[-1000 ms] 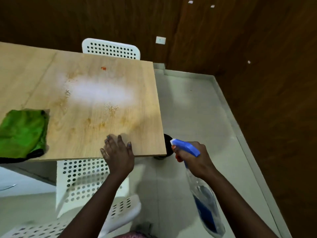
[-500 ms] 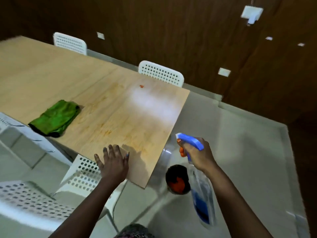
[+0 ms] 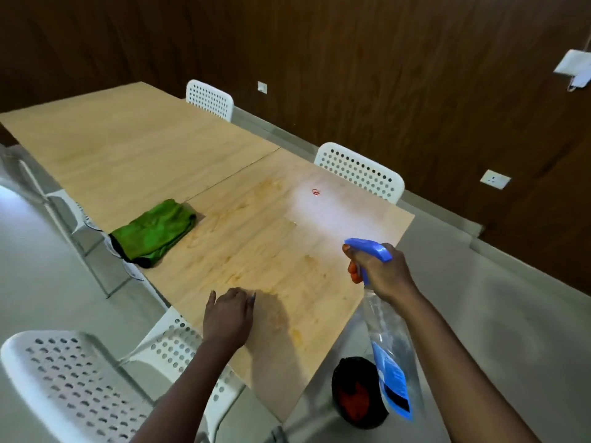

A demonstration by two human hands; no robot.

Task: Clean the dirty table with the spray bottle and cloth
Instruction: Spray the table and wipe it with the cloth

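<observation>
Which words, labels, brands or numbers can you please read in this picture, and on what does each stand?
No text can be read.
Blue label on the clear plastic spray bottle held in the right hand: print too blurred to read.
Small red mark on the light wooden table: a smudge or scribble, not legible.

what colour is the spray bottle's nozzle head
Blue, with an orange trigger, on the spray bottle; head view.

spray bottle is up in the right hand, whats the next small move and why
Probably squeeze the trigger again: the right hand grips the clear spray bottle with the blue head, nozzle aimed over the wooden table, where yellowish stains and a small red mark remain. The green cloth lies untouched.
</observation>
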